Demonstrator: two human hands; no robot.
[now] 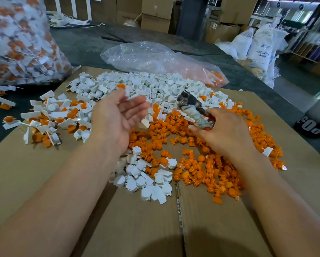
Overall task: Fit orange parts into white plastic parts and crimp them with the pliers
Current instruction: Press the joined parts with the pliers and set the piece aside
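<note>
While turned palm-up, left hand: fingers loosely spread, blurred orange-capped white piece at fingertips
Right hand: grips pliers, tape-wrapped handles, dull metal head

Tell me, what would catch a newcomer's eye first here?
The spill of orange parts at centre right and white parts behind them, covering the cardboard. Above it, the left hand lies palm up while the right hand grips the pliers. A big clear bag of orange-and-white pieces stands at far left.
</note>
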